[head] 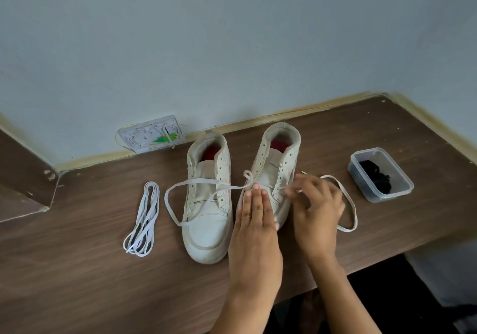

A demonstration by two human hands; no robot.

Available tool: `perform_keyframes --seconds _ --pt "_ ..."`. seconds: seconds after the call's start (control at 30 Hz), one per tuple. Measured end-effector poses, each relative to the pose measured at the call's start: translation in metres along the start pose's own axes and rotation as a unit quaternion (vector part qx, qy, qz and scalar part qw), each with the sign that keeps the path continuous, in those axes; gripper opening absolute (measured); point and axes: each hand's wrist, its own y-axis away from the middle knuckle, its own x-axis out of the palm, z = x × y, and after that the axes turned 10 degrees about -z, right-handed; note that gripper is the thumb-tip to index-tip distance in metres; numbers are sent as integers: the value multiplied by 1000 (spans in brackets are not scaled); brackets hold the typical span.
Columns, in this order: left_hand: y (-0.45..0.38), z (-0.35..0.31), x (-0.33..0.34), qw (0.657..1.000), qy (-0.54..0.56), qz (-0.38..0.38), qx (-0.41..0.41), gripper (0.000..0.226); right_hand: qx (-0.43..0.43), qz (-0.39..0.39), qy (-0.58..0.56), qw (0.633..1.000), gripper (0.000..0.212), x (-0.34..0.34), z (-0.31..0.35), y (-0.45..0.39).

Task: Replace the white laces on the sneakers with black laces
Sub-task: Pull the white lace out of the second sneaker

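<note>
Two white high-top sneakers stand side by side on the wooden table. The left sneaker has bare eyelets. My left hand lies flat with straight fingers on the toe of the right sneaker. A white lace still runs through that shoe's lower eyelets; one end loops left across the other sneaker, the other trails right on the table. My right hand, blurred by motion, pinches this lace at the shoe's right side. Black laces lie in a clear plastic box to the right.
A loose white lace bundle lies on the table left of the shoes. An open wall socket box with wires sits at the back against the wall. The table's front edge runs close below my right wrist.
</note>
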Motion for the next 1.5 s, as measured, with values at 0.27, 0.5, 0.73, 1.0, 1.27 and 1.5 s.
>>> perform_keyframes --seconds 0.27,0.5,0.73,1.0,1.27,1.5 --pt "0 -1 -4 999 -14 30 4 79 266 -240 -20 933 24 -44 -31 -31" --pt "-7 -5 -12 1000 -1 13 -20 61 -16 59 2 998 19 -9 -3 -5" --pt "-6 -4 -11 1000 -10 4 -17 61 7 -31 1 999 11 -6 -8 -9" --pt "-7 -7 -13 999 -15 5 -31 62 177 -207 13 962 27 -28 -24 -24" --pt "-12 -10 -12 999 -18 9 -43 55 -37 105 -30 993 7 3 -2 6" --pt "-15 -12 -14 998 -13 10 -58 53 188 -182 -75 962 3 -17 -16 -21"
